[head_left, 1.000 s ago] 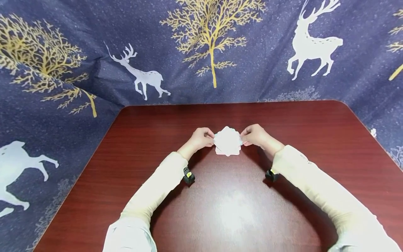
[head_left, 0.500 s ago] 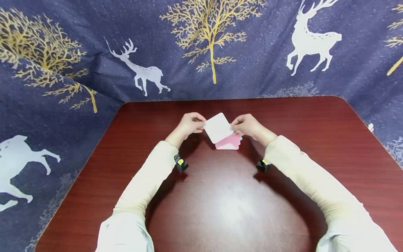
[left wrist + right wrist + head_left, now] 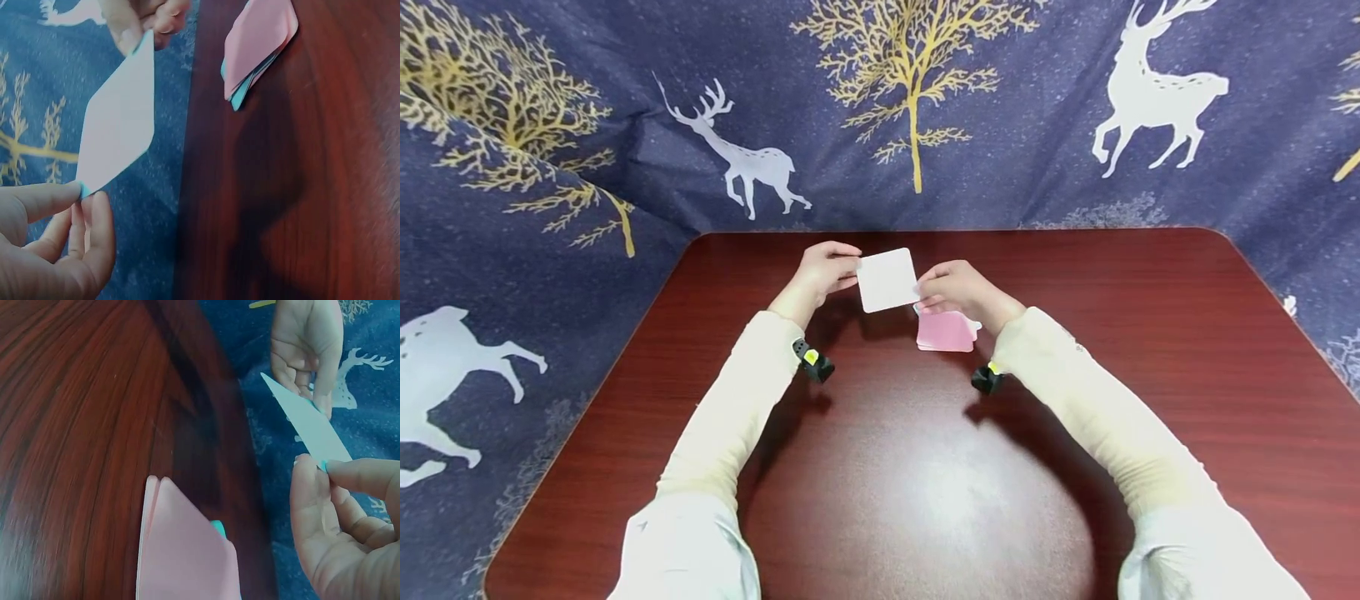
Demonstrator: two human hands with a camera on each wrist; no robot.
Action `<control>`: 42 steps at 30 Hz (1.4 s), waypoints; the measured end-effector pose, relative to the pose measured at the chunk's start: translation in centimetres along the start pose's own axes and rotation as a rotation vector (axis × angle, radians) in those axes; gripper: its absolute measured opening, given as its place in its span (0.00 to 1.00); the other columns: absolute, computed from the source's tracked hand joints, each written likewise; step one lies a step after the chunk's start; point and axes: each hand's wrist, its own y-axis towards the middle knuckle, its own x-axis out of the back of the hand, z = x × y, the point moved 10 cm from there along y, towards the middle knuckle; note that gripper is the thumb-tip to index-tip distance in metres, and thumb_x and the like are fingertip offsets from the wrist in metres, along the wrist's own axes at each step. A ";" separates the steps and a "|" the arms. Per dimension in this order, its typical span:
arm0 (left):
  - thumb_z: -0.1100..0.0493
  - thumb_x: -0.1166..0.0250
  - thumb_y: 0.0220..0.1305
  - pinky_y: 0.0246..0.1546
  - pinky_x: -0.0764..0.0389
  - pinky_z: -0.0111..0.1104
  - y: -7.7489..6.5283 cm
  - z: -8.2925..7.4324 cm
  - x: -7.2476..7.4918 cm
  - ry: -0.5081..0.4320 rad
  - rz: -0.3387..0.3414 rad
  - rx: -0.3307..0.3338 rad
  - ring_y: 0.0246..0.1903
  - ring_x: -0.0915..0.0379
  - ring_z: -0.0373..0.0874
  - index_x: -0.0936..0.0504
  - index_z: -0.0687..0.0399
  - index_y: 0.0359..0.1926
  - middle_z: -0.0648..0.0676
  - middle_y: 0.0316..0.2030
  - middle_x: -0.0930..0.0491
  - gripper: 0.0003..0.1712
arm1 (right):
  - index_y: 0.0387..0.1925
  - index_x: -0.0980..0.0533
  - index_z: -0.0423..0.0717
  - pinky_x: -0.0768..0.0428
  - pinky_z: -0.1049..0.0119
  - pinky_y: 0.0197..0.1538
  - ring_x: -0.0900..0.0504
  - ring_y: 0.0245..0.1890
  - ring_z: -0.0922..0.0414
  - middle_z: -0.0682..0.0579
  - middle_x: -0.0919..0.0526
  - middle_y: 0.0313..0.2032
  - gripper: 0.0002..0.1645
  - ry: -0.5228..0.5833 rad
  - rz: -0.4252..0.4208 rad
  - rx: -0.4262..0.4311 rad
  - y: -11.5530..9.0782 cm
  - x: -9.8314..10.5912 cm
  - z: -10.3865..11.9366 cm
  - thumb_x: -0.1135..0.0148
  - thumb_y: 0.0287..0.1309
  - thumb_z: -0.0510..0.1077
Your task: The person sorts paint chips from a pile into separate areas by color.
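Note:
A white square card with rounded corners is held up above the far part of the table. My left hand pinches its left side between thumb and fingers. At the opposite side, my right hand pinches it too. Bits of teal show where the fingertips grip the card in the left wrist view. Below and to the right, a small stack of pink cards lies on the table, with teal and white edges peeking out. The right hand partly covers that stack in the head view.
The reddish-brown wooden table has a glossy bright reflection near its middle. Behind it hangs a dark blue cloth with white deer and yellow trees. Small black devices are strapped at both wrists, over cream sleeves.
Both hands have lifted the white card off the stack and carried it left and away from me, turning it on the way. The pink cards are now uncovered.

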 end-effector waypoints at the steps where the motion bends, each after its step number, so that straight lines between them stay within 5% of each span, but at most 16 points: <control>1: 0.69 0.39 0.62 0.41 0.16 0.31 0.2 0.0 0.3 -0.012 -0.012 0.004 0.28 0.25 0.38 0.25 0.67 0.55 0.51 0.35 0.24 0.19 | 0.43 0.28 0.28 0.15 0.68 0.36 0.18 0.22 0.61 0.50 0.20 0.22 0.10 0.007 0.000 -0.005 0.3 -0.3 -0.1 0.46 0.59 0.29; 11: 0.68 0.38 0.61 0.53 0.21 0.39 1.7 0.9 3.2 -0.018 -0.098 0.036 0.28 0.23 0.38 0.22 0.66 0.54 0.49 0.33 0.21 0.19 | 0.36 0.27 0.28 0.16 0.69 0.30 0.20 0.19 0.59 0.43 0.21 0.26 0.05 0.053 -0.025 -0.055 2.3 -3.5 -0.5 0.45 0.57 0.27; 20: 0.70 0.39 0.62 0.54 0.22 0.38 2.8 3.9 5.0 0.014 -0.162 0.055 0.30 0.26 0.34 0.23 0.67 0.56 0.58 0.50 0.22 0.20 | 0.39 0.25 0.25 0.18 0.70 0.26 0.22 0.17 0.58 0.41 0.22 0.27 0.09 0.022 -0.068 -0.153 4.3 -5.7 -2.3 0.43 0.55 0.27; 27: 0.71 0.38 0.60 0.54 0.21 0.38 3.5 4.6 5.1 0.031 -0.153 0.035 0.35 0.22 0.38 0.23 0.70 0.54 0.65 0.56 0.25 0.20 | 0.36 0.26 0.27 0.18 0.70 0.25 0.22 0.16 0.57 0.44 0.23 0.22 0.06 -0.004 -0.082 -0.197 5.1 -6.0 -3.2 0.42 0.54 0.28; 35: 0.71 0.38 0.61 0.53 0.21 0.39 3.4 5.4 5.5 0.160 -0.180 0.058 0.51 0.24 0.57 0.21 0.70 0.51 0.63 0.57 0.27 0.16 | 0.29 0.27 0.28 0.20 0.72 0.20 0.25 0.11 0.60 0.48 0.24 0.13 0.02 -0.060 -0.093 -0.213 5.5 -6.8 -3.9 0.43 0.51 0.26; 42: 0.69 0.37 0.61 0.53 0.21 0.38 3.6 5.7 5.6 0.272 -0.195 0.068 0.53 0.25 0.55 0.20 0.69 0.49 0.63 0.60 0.31 0.15 | 0.28 0.23 0.29 0.20 0.71 0.19 0.25 0.08 0.60 0.49 0.24 0.10 0.03 -0.219 -0.176 -0.243 7.1 -6.6 -4.5 0.39 0.49 0.29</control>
